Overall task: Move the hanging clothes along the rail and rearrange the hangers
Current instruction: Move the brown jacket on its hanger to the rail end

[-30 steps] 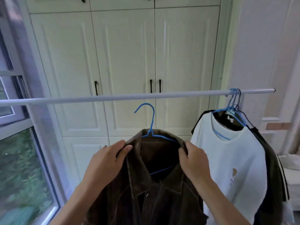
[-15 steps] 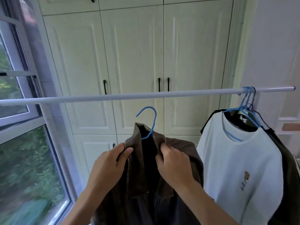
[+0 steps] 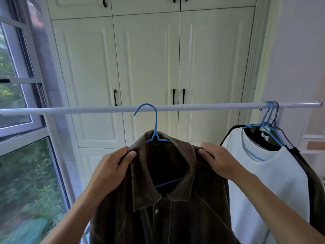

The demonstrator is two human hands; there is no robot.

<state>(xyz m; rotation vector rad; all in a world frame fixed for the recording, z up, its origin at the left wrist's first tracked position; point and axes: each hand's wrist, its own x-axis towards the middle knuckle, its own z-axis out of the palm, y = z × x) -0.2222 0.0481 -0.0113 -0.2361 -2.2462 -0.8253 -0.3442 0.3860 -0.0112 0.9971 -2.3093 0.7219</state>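
Note:
A brown jacket [image 3: 163, 205] on a blue hanger [image 3: 155, 127] is held up in front of me. My left hand [image 3: 112, 166] grips its left shoulder and my right hand [image 3: 218, 161] grips its right shoulder. The hanger's hook reaches the height of the white rail [image 3: 193, 107] near its middle; whether it rests on the rail I cannot tell. At the rail's right end hangs a white T-shirt [image 3: 267, 187] on a blue hanger, with dark garments [image 3: 314, 184] behind it.
White cupboard doors [image 3: 149, 67] with black handles stand behind the rail. A window [image 3: 19, 120] fills the left side, with the rail's white upright post [image 3: 58, 155] beside it. The left half of the rail carries no hangers.
The jacket has been raised, so the hook went from well below the rail up to its height. My right hand moved from the collar out to the right shoulder, spreading the jacket.

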